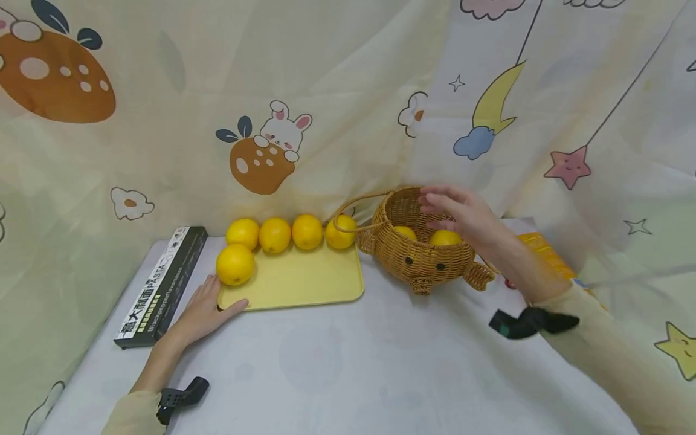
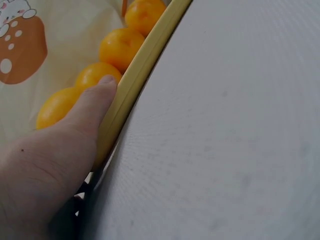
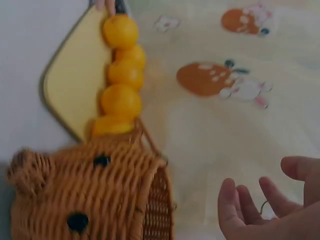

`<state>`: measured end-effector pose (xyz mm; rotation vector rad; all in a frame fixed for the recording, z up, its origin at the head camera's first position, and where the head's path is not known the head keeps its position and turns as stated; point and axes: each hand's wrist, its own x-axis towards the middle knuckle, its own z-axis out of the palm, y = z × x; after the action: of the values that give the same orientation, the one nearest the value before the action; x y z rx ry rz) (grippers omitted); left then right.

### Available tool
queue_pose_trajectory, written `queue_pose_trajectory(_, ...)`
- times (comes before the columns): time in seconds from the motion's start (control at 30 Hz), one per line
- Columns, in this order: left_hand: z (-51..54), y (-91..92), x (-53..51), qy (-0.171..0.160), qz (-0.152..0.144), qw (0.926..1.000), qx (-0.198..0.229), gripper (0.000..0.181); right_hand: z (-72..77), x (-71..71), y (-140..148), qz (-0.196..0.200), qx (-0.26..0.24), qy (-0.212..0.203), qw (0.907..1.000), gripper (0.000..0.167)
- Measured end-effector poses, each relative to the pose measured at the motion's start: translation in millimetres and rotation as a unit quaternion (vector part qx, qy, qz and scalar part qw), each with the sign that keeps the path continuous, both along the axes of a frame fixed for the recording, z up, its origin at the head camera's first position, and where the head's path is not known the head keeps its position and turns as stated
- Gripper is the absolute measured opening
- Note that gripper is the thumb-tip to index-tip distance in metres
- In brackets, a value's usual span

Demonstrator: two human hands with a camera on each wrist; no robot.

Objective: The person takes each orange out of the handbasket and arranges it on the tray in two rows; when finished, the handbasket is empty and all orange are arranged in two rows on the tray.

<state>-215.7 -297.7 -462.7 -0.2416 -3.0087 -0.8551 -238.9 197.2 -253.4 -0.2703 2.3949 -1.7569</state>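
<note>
Several yellow-orange fruits point(image 1: 235, 264) line the back and left side of a yellow tray point(image 1: 304, 278). My left hand point(image 1: 203, 311) rests at the tray's lower left corner, its thumb along the front edge. To the tray's right stands a wicker basket point(image 1: 424, 263) with two fruits point(image 1: 446, 237) visible inside. Over the basket's right rim hovers my right hand point(image 1: 457, 214), fingers spread and slightly bent, holding nothing. In the right wrist view this hand point(image 3: 270, 210) is apart from the basket point(image 3: 90, 190). The basket's handle point(image 1: 348, 198) leans left over the rightmost fruit on the tray.
A dark pasta box point(image 1: 163, 287) lies left of the tray. Behind the right forearm is an orange package point(image 1: 546, 254), partly hidden, with a small red item beside it. A printed cloth point(image 1: 348, 109) hangs along the table's back edge.
</note>
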Motion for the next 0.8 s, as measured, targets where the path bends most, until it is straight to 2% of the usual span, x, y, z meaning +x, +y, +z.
queue_pose_trajectory(0.07, -0.9, -0.6, 1.3, 0.0, 0.001, 1.0, 0.002, 0.107, 8.3, -30.1, -1.4, 0.01, 0.04, -0.029, 0.9987, 0.053)
queue_pose_trajectory(0.17, -1.6, -0.6, 1.9, -0.001, -0.002, 1.0, 0.004, 0.106, 5.2, -69.5, -2.0, 0.025, 0.118, -0.059, 0.9909, 0.054)
queue_pose_trajectory(0.27, 0.3, -0.3, 0.8, 0.002, -0.003, 1.0, 0.001, 0.106, -2.4, -98.4, -0.4, 0.039, 0.171, -0.083, 0.981, 0.055)
queue_pose_trajectory(0.37, 1.6, -0.4, 0.0, 0.002, 0.001, 1.0, -0.001, 0.106, -8.0, -120.1, 2.8, 0.062, 0.194, -0.099, 0.974, 0.059)
queue_pose_trajectory(0.5, 2.2, 0.2, 0.3, -0.005, 0.001, 1.0, 0.0, 0.106, -10.8, -138.4, 11.3, 0.127, 0.22, -0.117, 0.9602, 0.058)
queue_pose_trajectory(0.6, 2.3, 0.4, 0.6, -0.007, -0.001, 1.0, -0.001, 0.106, -11.6, -144.3, 17.4, 0.17, 0.218, -0.131, 0.952, 0.057)
queue_pose_trajectory(0.73, 2.1, 0.2, 0.7, -0.003, -0.001, 1.0, 0.001, 0.105, -18.7, -146.4, 19.4, 0.172, 0.21, -0.152, 0.9504, 0.06)
queue_pose_trajectory(0.8, 1.9, 0.3, 1.1, -0.004, 0.0, 1.0, 0.001, 0.105, -25.5, -145.4, 18.9, 0.175, 0.252, -0.156, 0.9388, 0.062)
